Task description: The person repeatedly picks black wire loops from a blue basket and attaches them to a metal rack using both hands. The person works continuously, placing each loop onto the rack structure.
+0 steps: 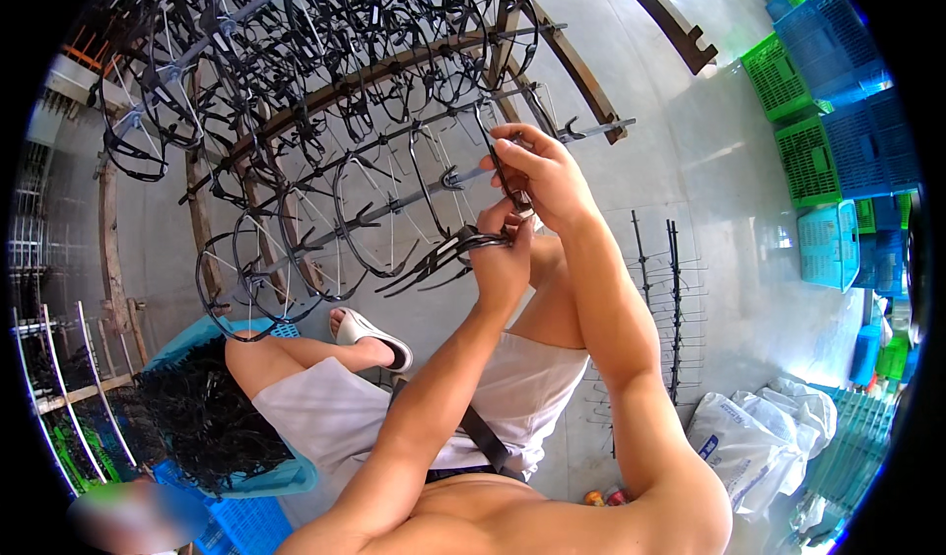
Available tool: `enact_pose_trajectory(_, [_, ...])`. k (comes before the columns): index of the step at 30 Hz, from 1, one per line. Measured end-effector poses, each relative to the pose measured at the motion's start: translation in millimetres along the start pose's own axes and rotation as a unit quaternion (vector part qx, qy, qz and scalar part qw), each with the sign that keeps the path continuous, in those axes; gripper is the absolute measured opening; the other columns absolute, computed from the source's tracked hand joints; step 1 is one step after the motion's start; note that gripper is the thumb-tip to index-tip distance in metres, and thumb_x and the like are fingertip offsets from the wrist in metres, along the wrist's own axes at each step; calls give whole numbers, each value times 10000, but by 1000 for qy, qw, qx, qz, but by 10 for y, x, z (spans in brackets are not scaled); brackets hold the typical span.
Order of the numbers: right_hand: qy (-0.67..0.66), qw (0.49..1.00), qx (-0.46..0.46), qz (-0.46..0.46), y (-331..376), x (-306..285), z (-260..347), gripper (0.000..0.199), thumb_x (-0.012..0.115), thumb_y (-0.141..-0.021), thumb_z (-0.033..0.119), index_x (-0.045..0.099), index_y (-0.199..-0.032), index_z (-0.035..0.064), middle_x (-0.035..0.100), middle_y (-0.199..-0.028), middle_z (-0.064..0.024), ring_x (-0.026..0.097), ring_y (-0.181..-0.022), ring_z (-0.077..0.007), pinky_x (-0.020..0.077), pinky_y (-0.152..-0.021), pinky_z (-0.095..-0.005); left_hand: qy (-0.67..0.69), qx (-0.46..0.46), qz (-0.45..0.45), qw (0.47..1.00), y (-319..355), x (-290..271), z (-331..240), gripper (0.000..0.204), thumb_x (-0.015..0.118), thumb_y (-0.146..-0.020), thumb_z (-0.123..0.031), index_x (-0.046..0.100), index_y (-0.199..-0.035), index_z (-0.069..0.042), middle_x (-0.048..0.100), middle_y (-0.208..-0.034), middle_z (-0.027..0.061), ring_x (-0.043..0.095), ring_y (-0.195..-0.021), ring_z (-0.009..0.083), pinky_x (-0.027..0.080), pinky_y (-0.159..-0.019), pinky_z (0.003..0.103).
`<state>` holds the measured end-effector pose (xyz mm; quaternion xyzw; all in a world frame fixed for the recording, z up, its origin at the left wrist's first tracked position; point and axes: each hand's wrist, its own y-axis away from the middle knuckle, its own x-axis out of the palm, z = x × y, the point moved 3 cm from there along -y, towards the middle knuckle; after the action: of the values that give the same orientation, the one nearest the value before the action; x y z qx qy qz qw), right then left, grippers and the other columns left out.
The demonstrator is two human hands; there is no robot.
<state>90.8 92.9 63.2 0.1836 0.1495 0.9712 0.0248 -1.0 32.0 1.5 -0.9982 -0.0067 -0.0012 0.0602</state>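
My left hand (505, 255) is closed around a bunch of thin black curved frames (443, 258), whose ends fan out to the left. Just above it, my right hand (544, 173) pinches a slim black curved frame (501, 166) that runs down between my two hands. The right fingertips are beside a grey rod (601, 130) of the hanging rack. Along this rod several similar black frames (340, 205) hang from small clips and thin wires. The lower end of the pinched piece is partly hidden by my fingers.
Above stands a rack crowded with black frames (325, 72) on brown bars. A light-blue basket (296, 476) heaped with black pieces is by my left leg. Wire-spiked rods (676, 289), a white plastic bag (754, 447) and stacked green crates (778, 74) are at the right.
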Motion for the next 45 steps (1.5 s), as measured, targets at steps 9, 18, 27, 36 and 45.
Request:
enact_pose_trajectory(9, [23, 1000, 5, -2, 106, -38, -52, 268, 574, -904, 180, 555, -1111, 11, 647, -862, -85, 557, -690, -111, 468, -625, -237, 114, -136, 7, 984, 39, -9, 51, 141, 688, -792, -29, 592, -887, 10, 594, -786, 62, 561, -615, 118, 445, -570, 244])
enact_pose_trajectory(18, [34, 999, 6, -3, 117, -42, -59, 291, 571, -897, 181, 552, -1122, -3, 648, -832, -67, 546, -668, -90, 458, -608, -231, 269, -230, 6, 935, 47, 27, 102, 129, 664, -800, -42, 546, -845, -18, 595, -745, 65, 545, -617, 124, 435, -604, 239])
enact_pose_trajectory(27, [230, 965, -80, -103, 265, -32, -99, 245, 582, -896, 204, 622, -1018, -5, 603, -754, -39, 532, -674, -100, 448, -634, -250, 15, -26, 22, 999, 805, -33, -282, 326, 518, -913, -57, 430, -1221, 7, 523, -950, 81, 511, -760, 128, 438, -713, 264])
enact_pose_trajectory(36, [378, 890, -129, -218, 1607, -87, -565, 286, 454, -961, 247, 620, -973, 14, 601, -776, -51, 567, -710, -148, 461, -663, -314, 283, -13, 151, 947, 1100, -887, -895, 389, 392, -960, -231, 405, -1272, 1, 375, -1358, 180, 395, -1214, 257, 267, -1043, 430])
enact_pose_trajectory(45, [-339, 939, 56, -17, 1943, 1050, -828, 338, 436, -979, 358, 531, -1097, 55, 574, -1053, -45, 530, -967, -156, 431, -852, -331, -107, 246, 216, 939, 694, -1310, -1041, 596, 287, -967, -440, 290, -1442, -81, 201, -1513, 171, 42, -1412, 395, -96, -1079, 548])
